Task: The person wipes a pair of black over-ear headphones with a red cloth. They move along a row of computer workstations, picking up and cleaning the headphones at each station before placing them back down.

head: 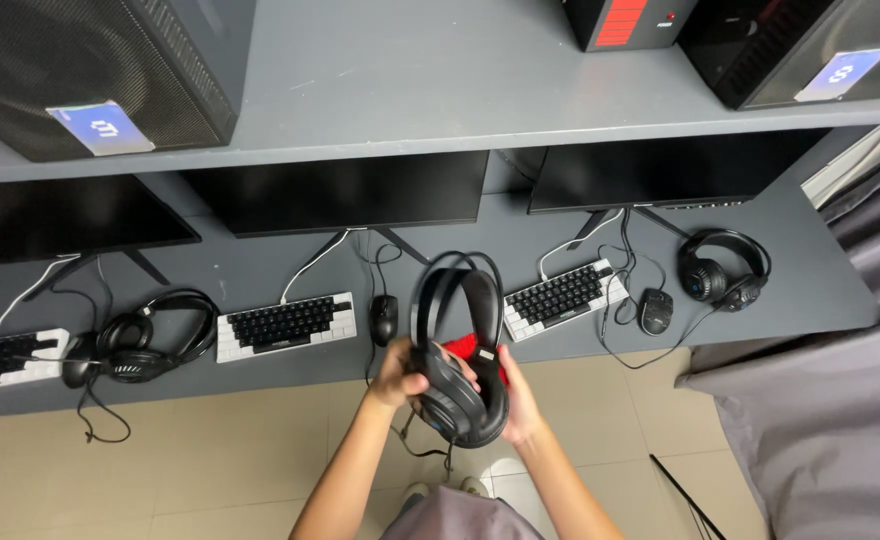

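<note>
A black over-ear headset (457, 350) is held up in front of me over the desk's front edge. My left hand (400, 373) grips its ear cup from the left side. My right hand (518, 400) is behind the cups on the right and presses a red cloth (468, 347) against them. The headband arches up toward the desk. A thin cable hangs down from the headset between my forearms.
The grey desk (520, 240) carries three black monitors, small black-and-white keyboards (285, 325) (563, 297), mice (385, 318) (656, 311) and two more headsets (150, 338) (725, 270). Computer towers stand on the shelf (410, 100) above. A grey curtain (820, 420) hangs at right.
</note>
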